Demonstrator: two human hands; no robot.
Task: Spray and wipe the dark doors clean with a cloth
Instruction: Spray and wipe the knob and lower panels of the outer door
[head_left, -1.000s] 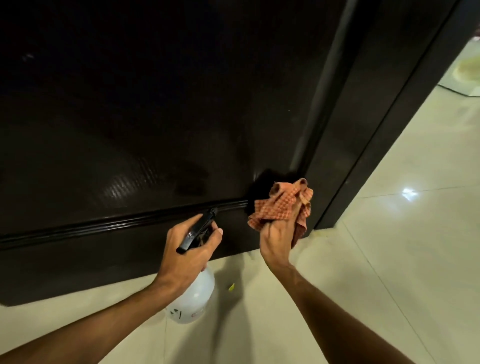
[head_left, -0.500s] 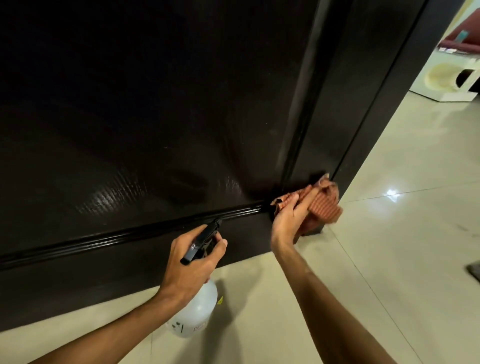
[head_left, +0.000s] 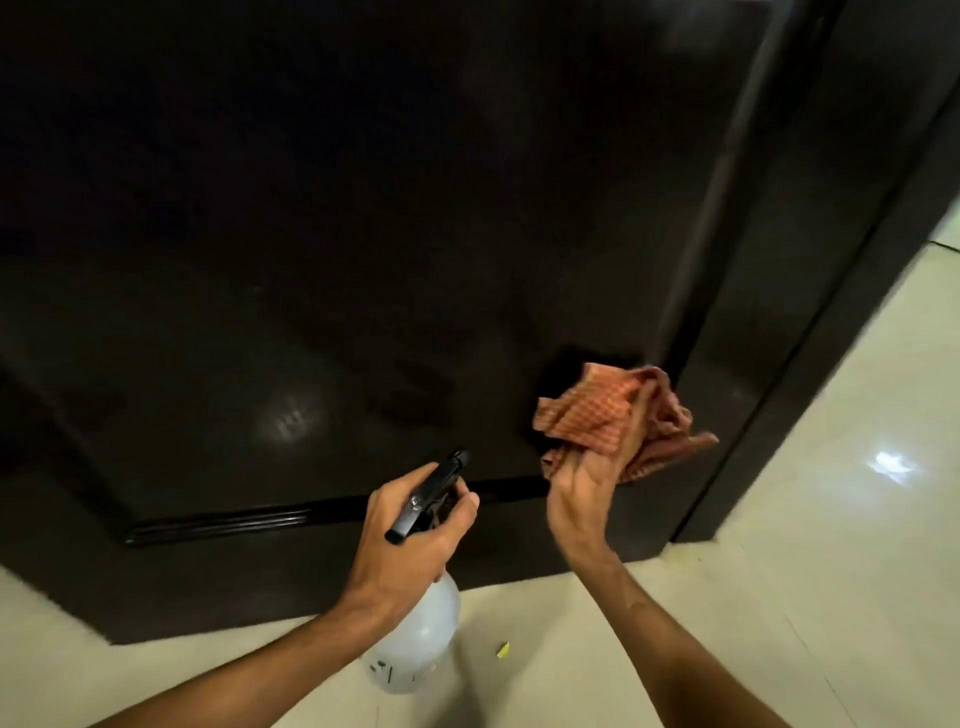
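The right hand (head_left: 582, 488) pinches a crumpled orange checked cloth (head_left: 618, 421) against the glossy dark door (head_left: 363, 260), low near its right edge. The left hand (head_left: 405, 540) is wrapped around the black trigger head of a translucent white, rounded spray bottle (head_left: 415, 644) above pale shiny floor tiles (head_left: 779, 571).

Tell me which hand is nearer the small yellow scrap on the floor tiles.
Left. The left hand, gripping the white spray bottle, is just up-left of the yellow scrap; the right hand, holding the orange checked cloth, is higher, at the dark door.
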